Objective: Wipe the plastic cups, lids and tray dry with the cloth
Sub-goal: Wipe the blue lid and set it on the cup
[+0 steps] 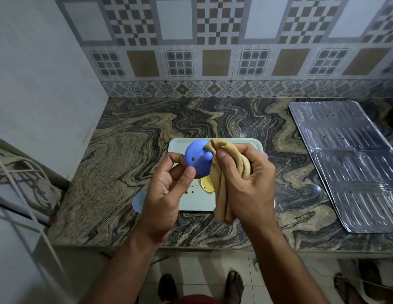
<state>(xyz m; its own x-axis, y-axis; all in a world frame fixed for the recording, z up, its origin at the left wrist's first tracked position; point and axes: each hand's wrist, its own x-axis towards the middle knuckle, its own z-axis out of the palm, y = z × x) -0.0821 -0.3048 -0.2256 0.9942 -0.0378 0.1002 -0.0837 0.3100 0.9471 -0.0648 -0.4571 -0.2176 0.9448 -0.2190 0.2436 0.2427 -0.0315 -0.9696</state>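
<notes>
My left hand (167, 191) holds a blue plastic lid with a spout (196, 157) above the tray. My right hand (246, 183) grips a bunched tan cloth (222, 194) and presses its top end against the lid's right side. Beneath both hands lies a pale light-blue tray (197, 201) on the counter, with a few brown specks on it. A yellow plastic piece (206, 184) rests on the tray, mostly hidden by the cloth and the lid. A light-blue rounded piece (138, 200) shows at the tray's left edge, partly behind my left wrist.
The tray sits on a swirled brown-black stone counter (125, 172). A ribbed metal drain sheet (353, 163) covers the counter's right side. A tiled wall stands behind, a plain wall on the left. A white wire rack (17, 172) is at the left, below the counter.
</notes>
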